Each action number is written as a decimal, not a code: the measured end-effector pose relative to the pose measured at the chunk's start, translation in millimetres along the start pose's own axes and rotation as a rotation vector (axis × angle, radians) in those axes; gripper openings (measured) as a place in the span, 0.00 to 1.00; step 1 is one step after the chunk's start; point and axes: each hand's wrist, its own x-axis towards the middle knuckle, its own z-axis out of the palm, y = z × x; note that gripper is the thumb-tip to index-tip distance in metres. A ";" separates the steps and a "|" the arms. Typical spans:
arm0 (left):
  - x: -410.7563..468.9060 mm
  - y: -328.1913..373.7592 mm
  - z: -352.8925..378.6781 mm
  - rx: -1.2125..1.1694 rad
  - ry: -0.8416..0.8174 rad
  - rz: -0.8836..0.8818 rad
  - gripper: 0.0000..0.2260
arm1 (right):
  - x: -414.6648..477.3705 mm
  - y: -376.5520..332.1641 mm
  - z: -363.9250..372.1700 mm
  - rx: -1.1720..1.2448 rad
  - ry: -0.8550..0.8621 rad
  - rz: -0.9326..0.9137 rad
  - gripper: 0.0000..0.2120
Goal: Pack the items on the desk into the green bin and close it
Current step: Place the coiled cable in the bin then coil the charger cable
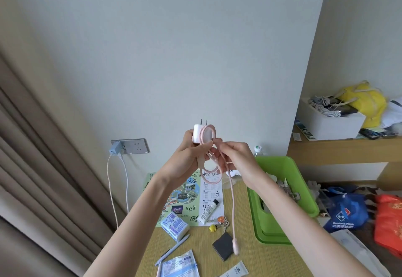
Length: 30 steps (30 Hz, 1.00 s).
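Where curtain (32, 150) hangs, pale wall (174, 48), socket plate (137, 146), littered desk (202, 240), green bin (274, 159).

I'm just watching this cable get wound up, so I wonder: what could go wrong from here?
The loose end of the pink cable hangs low over the desk; more winding could swing it into the keychain or the black square.
The loops round the white charger in the left hand look slack; if the right hand lets its pinch slip, they may spring undone.
The green bin already holds things, so a slack bundle might tangle there.
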 end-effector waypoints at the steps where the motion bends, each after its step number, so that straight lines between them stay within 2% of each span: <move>1: 0.2 -0.2 0.7 0.012 0.004 -0.003 0.19 | -0.3 -0.9 -0.3 -0.002 -0.002 0.035 0.23; 4: -0.8 0.7 3.9 0.021 0.020 -0.002 0.20 | -2.2 -2.2 -2.0 0.010 -0.041 0.092 0.23; 7: -0.1 3.3 5.5 -0.054 0.045 0.017 0.19 | -5.1 0.0 -0.5 0.036 -0.120 0.095 0.19; 11: 3.7 11.3 4.3 -0.198 0.050 0.047 0.11 | -6.4 11.4 -6.4 0.111 -0.190 0.089 0.18; 15: 8.1 17.8 -5.3 -0.241 0.199 0.098 0.11 | -11.1 23.8 -21.5 -0.015 -0.233 0.146 0.16; 20: 12.1 17.4 -27.7 -0.145 0.365 0.116 0.12 | -9.3 30.2 -44.5 -0.164 -0.157 0.166 0.03; 23: 12.6 14.8 -36.7 -0.021 0.416 0.097 0.14 | -8.7 24.5 -52.0 -0.212 -0.132 0.103 0.06; 26: 10.6 8.1 -37.1 0.154 0.393 0.045 0.16 | -7.0 12.2 -50.4 -0.236 -0.176 -0.011 0.04; 30: 9.9 -5.9 -23.5 0.271 0.261 -0.024 0.18 | 0.8 -2.3 -37.2 -0.349 -0.208 -0.116 0.02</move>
